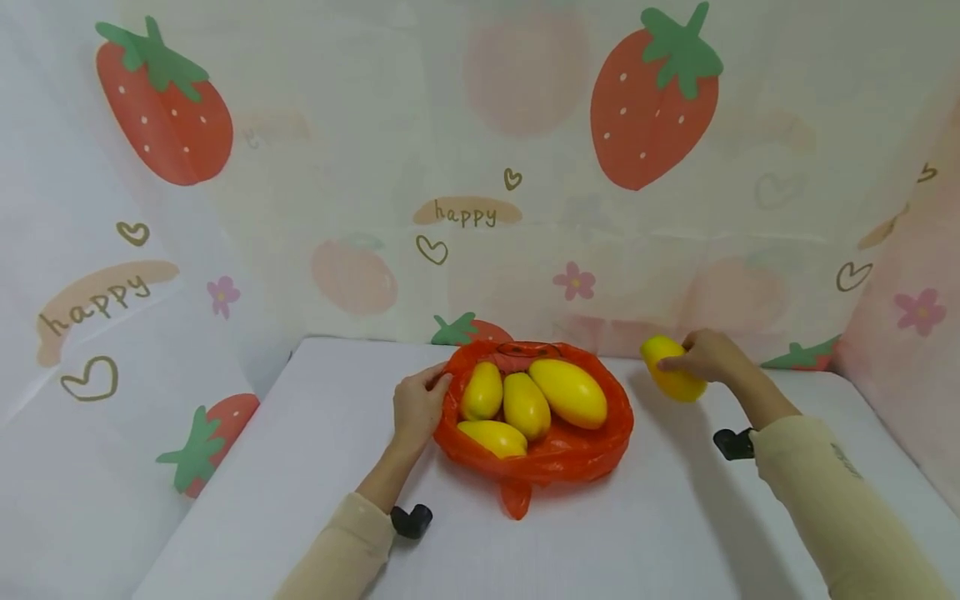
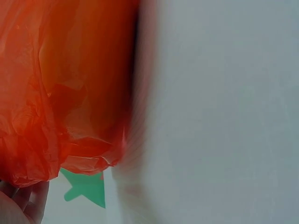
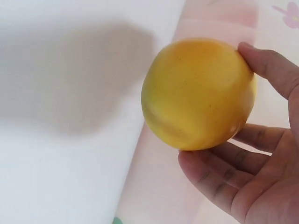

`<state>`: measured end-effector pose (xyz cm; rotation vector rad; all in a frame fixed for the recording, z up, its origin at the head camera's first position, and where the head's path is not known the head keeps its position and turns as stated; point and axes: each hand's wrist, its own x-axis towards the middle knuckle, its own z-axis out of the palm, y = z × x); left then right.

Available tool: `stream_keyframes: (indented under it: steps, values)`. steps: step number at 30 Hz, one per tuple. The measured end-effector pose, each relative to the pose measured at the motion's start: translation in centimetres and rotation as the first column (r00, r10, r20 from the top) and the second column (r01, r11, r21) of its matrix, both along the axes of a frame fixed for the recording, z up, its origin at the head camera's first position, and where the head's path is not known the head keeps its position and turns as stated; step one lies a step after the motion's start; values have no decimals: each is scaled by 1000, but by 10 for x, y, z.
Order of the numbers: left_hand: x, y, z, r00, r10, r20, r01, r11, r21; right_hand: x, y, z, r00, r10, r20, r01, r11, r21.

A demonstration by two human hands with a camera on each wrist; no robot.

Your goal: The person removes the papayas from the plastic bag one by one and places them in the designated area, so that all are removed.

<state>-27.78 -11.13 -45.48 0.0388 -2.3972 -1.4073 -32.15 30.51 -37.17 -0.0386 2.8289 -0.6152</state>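
A red plastic bag point(image 1: 585, 465) sits on the table with its mouth spread wide and its rim rolled outward. Inside lie several yellow mangoes point(image 1: 567, 393), the largest on the right. My left hand point(image 1: 418, 408) pinches the bag's left rim between thumb and fingers. In the left wrist view the bag's red side point(image 2: 88, 107) fills the upper left, and fingertips point(image 2: 35, 200) show under its edge. To the right of the bag, my right hand point(image 1: 711, 357) holds another yellow mango point(image 1: 684, 385) above the table, thumb on one side and fingers on the other.
The white table point(image 1: 600, 542) ends at a backdrop point(image 1: 360, 167) printed with strawberries, hearts and flowers, which also rises at both sides. Twisted red plastic point(image 1: 516, 498) hangs from the bag's front. A dark wrist device point(image 1: 412, 522) is by each sleeve.
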Motion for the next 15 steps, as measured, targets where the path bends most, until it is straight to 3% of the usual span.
stream_keyframes:
  steps: [7,15]
  values:
    - [0,-1,0,1000,7,4,-7,1000,-10,-2,-3,-2,999,-49,7,50,999,-17]
    - [0,-1,-1,1000,-2,-1,2,1000,-15,1,-4,-13,987,-141,76,141,990,-1]
